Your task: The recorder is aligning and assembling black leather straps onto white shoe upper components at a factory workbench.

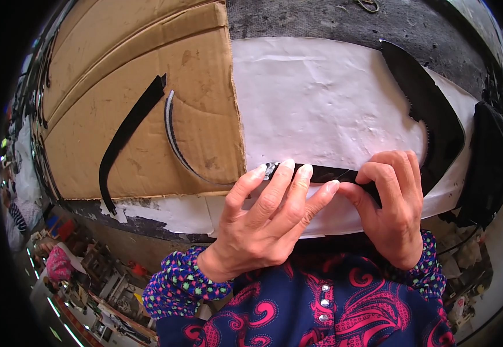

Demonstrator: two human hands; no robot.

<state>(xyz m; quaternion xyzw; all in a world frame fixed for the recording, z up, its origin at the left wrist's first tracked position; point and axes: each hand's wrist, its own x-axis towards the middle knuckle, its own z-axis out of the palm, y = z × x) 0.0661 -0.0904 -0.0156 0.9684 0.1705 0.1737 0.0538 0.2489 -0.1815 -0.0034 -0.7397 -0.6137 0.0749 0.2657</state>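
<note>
Evidently the glossy black strip [321,172] lay across the white sheet [321,98], pinched in the right hand [393,205] and pressed flat under the left hand [268,211] fingertips; uneven pressure could have let it skew or wrinkle beside the cardboard [147,104].

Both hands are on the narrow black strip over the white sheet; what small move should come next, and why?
Probably slide the left hand leftward along the black strip, pressing it flat. The right hand pinches its right end, and the left end near the cardboard lies uncovered on the white sheet.
</note>
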